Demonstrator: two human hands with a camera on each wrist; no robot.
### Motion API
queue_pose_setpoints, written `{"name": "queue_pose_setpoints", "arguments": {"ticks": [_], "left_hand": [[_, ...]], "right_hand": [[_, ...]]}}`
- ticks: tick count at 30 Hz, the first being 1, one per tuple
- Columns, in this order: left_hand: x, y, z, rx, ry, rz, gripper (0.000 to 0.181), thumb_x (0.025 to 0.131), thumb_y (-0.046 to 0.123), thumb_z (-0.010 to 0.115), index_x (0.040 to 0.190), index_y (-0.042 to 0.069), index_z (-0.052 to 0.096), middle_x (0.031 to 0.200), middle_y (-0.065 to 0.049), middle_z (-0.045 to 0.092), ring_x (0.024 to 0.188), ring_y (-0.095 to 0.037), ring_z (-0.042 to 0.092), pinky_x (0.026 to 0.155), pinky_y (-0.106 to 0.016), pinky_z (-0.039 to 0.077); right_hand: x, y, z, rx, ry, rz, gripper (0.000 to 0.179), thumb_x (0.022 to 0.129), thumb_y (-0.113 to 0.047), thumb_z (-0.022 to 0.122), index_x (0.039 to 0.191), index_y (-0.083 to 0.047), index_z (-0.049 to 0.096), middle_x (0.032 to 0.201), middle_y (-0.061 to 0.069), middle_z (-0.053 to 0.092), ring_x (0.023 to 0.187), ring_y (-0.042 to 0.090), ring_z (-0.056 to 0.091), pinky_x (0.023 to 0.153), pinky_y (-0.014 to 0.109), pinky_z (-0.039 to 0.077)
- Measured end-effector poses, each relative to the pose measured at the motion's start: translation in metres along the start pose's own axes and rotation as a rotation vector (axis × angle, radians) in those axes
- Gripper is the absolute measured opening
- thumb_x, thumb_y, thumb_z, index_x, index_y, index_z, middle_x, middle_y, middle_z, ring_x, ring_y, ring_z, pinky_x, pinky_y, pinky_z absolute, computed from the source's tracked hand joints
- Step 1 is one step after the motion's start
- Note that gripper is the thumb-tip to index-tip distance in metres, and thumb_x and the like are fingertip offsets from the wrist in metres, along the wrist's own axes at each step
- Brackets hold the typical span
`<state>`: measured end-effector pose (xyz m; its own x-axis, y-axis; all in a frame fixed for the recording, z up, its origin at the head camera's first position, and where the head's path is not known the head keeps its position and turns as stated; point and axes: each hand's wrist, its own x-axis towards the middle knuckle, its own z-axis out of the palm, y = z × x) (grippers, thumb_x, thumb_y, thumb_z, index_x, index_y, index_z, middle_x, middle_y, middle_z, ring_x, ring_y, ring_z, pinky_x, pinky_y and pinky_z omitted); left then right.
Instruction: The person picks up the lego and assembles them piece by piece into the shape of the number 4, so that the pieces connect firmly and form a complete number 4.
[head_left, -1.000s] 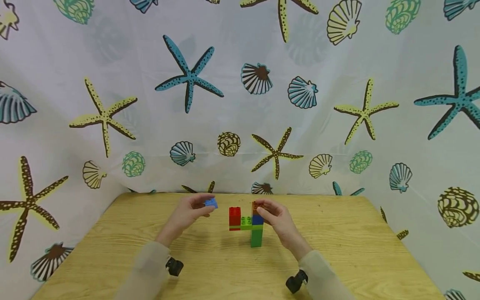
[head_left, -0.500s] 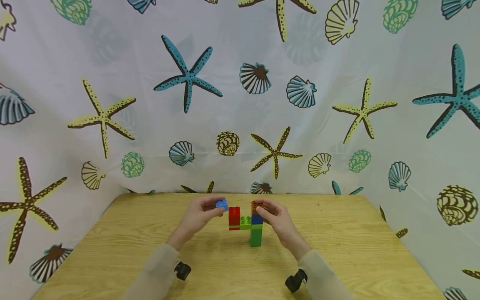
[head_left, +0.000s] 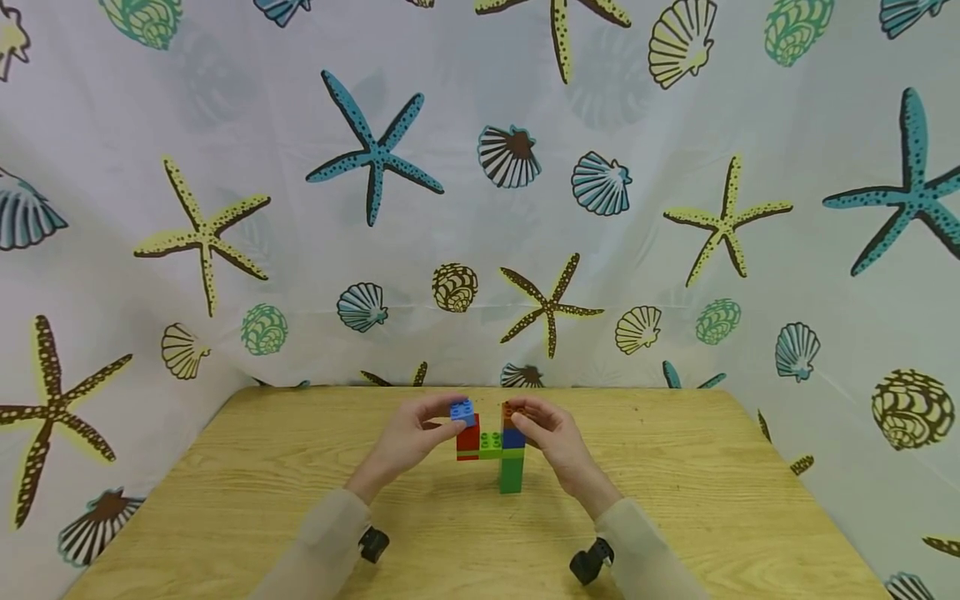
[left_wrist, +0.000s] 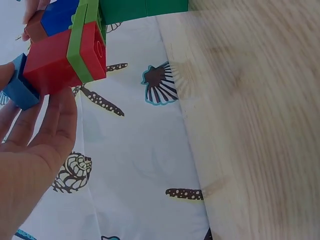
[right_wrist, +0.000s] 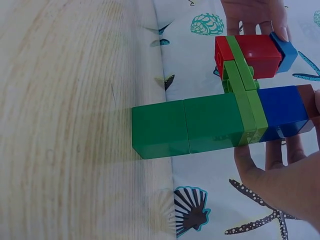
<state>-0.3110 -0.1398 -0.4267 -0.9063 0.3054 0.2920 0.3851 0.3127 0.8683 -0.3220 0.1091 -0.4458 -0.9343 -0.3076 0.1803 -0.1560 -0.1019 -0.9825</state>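
Observation:
A light blue toy brick (head_left: 462,413) is pinched by my left hand (head_left: 411,437). It sits at the top of the red brick (head_left: 468,442), slightly tilted in the right wrist view; whether the studs are engaged I cannot tell. My right hand (head_left: 557,440) grips the brown brick (right_wrist: 306,94) at the top of the other column. Under that come a dark blue brick (right_wrist: 283,111), lime green pieces (head_left: 491,444) that bridge across to the red brick, and green bricks (right_wrist: 161,129) forming the base. Below the red side there is no support.
The structure stands on a wooden table (head_left: 667,483). Behind and beside the table hangs a white cloth (head_left: 480,233) printed with shells and starfish. A small black camera (head_left: 373,544) is worn on the left wrist, another black camera (head_left: 591,562) on the right.
My left hand has moved to the right, bringing the light blue brick from beside the structure to the top of the red brick. The right hand has kept its place on the brown brick.

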Motion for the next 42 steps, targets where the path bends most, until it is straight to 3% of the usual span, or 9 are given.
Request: {"name": "queue_pose_setpoints", "arguments": {"ticks": [6, 12, 18, 25, 33, 42], "left_hand": [[0.001, 0.002, 0.002, 0.053, -0.029, 0.0, 0.045, 0.094, 0.024, 0.067, 0.137, 0.019, 0.058, 0.127, -0.005, 0.063, 0.117, -0.026, 0.06, 0.096, -0.044, 0.052], [-0.002, 0.002, 0.004, 0.098, -0.085, 0.005, 0.047, 0.099, 0.027, 0.06, 0.145, 0.027, 0.049, 0.139, -0.007, 0.056, 0.126, -0.037, 0.055, 0.096, -0.049, 0.052], [-0.006, -0.009, 0.015, -0.007, -0.169, -0.023, 0.047, 0.104, 0.036, 0.046, 0.15, 0.039, 0.033, 0.147, -0.014, 0.042, 0.127, -0.042, 0.052, 0.09, -0.052, 0.054], [-0.007, -0.013, 0.024, -0.052, -0.122, -0.032, 0.044, 0.104, 0.036, 0.045, 0.147, 0.042, 0.034, 0.136, -0.017, 0.05, 0.116, -0.04, 0.058, 0.084, -0.045, 0.057], [-0.006, -0.012, 0.024, -0.06, -0.107, -0.036, 0.043, 0.104, 0.033, 0.046, 0.146, 0.041, 0.038, 0.128, -0.016, 0.053, 0.105, -0.029, 0.06, 0.081, -0.047, 0.057], [-0.006, -0.011, 0.025, -0.113, -0.082, -0.054, 0.042, 0.104, 0.03, 0.049, 0.145, 0.037, 0.043, 0.128, -0.016, 0.053, 0.108, -0.037, 0.058, 0.078, -0.043, 0.058]], "right_hand": [[0.0, 0.001, 0.001, 0.01, 0.004, 0.003, 0.04, 0.098, -0.022, 0.061, 0.133, -0.003, 0.057, 0.123, 0.005, 0.065, 0.108, 0.012, 0.063, 0.107, 0.052, 0.041], [-0.001, 0.002, 0.001, 0.0, 0.0, -0.006, 0.041, 0.098, -0.024, 0.061, 0.133, -0.003, 0.057, 0.122, 0.004, 0.065, 0.108, 0.012, 0.063, 0.105, 0.048, 0.044], [-0.001, 0.003, 0.0, -0.005, -0.004, -0.016, 0.041, 0.099, -0.024, 0.06, 0.133, -0.002, 0.057, 0.121, 0.004, 0.065, 0.107, 0.013, 0.063, 0.104, 0.046, 0.046], [-0.002, 0.002, 0.001, -0.001, -0.009, -0.021, 0.041, 0.098, -0.024, 0.061, 0.133, -0.002, 0.056, 0.124, 0.008, 0.064, 0.108, 0.013, 0.063, 0.108, 0.054, 0.04], [0.0, 0.0, 0.001, -0.022, -0.014, -0.032, 0.042, 0.098, -0.026, 0.061, 0.133, -0.003, 0.057, 0.128, 0.012, 0.062, 0.109, 0.013, 0.062, 0.104, 0.047, 0.045], [0.0, 0.003, 0.001, -0.015, -0.01, -0.034, 0.041, 0.099, -0.025, 0.06, 0.133, -0.002, 0.056, 0.124, 0.007, 0.064, 0.108, 0.013, 0.063, 0.105, 0.051, 0.043]]}}
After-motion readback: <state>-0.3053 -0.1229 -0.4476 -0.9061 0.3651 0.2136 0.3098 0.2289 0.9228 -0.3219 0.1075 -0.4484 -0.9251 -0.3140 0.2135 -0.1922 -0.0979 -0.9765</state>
